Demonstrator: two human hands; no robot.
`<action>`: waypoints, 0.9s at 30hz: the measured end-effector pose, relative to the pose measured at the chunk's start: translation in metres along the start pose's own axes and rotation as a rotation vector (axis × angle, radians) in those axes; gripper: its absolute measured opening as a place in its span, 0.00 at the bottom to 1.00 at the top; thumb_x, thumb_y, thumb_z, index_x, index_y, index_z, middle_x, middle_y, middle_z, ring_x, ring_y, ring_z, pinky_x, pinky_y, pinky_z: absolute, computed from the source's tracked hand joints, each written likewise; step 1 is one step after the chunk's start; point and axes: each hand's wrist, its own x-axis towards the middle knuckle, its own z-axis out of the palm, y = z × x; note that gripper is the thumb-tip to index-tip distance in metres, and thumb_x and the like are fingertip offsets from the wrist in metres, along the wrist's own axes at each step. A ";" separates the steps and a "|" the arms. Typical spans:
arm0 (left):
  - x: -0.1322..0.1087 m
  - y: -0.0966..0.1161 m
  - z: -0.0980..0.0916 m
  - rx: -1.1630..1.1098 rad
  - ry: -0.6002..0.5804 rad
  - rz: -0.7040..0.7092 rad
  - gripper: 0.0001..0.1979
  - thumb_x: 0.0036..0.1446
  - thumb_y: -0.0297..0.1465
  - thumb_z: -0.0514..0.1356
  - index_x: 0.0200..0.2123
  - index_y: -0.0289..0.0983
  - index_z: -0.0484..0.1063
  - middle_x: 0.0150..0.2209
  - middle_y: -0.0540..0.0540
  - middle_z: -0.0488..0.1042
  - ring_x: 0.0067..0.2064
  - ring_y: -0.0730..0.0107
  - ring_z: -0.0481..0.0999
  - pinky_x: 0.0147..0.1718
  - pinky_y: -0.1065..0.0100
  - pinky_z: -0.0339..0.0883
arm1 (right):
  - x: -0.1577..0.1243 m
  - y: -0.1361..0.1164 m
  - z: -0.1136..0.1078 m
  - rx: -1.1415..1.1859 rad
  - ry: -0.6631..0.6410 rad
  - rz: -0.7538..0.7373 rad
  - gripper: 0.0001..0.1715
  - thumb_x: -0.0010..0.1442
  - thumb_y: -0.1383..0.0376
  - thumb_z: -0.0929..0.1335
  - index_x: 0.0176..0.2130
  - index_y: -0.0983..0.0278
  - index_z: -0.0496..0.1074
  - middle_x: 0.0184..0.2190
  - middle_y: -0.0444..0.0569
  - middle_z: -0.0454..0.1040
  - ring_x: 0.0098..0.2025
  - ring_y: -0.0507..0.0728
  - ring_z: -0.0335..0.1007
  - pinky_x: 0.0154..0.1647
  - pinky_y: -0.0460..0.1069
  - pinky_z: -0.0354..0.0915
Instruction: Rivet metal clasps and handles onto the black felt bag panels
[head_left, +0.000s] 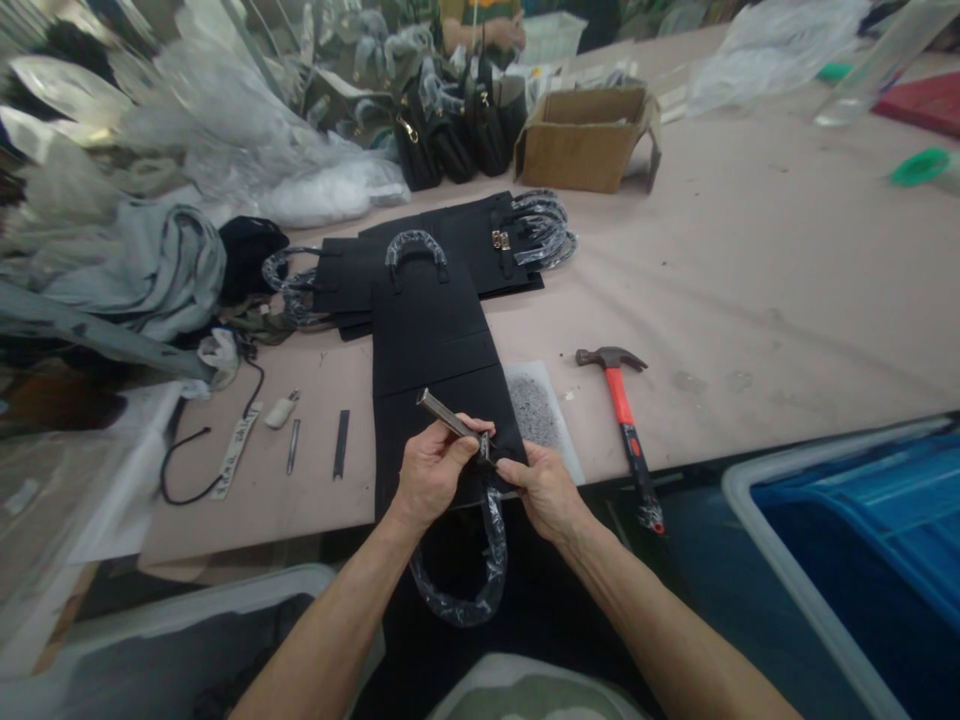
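My left hand [435,470] is closed around a metal punch [442,408], a slim rod held at a slant with its lower end at the handle's base. My right hand [544,490] pinches the edge of a black bag panel [431,345] beside that end, where the handle tab is; the fingers partly hide it. The panel lies lengthwise on the table, its near end at the edge. One plastic-wrapped handle [465,608] hangs over the edge below my hands, and another wrapped handle [415,243] arches at the far end.
A claw hammer [621,400] with a red and black grip lies right of a speckled white slab [536,410]. More black bag panels [450,235] are stacked beyond. A cardboard box [577,150] and finished bags [457,130] stand behind. Blue bin [862,540] at right.
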 end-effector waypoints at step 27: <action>0.000 0.003 0.000 0.174 0.028 0.114 0.06 0.63 0.29 0.60 0.42 0.35 0.74 0.42 0.43 0.81 0.42 0.66 0.81 0.42 0.69 0.74 | -0.009 -0.004 -0.006 -0.196 -0.016 0.095 0.12 0.39 0.65 0.75 0.27 0.68 0.75 0.19 0.46 0.73 0.20 0.50 0.67 0.22 0.42 0.64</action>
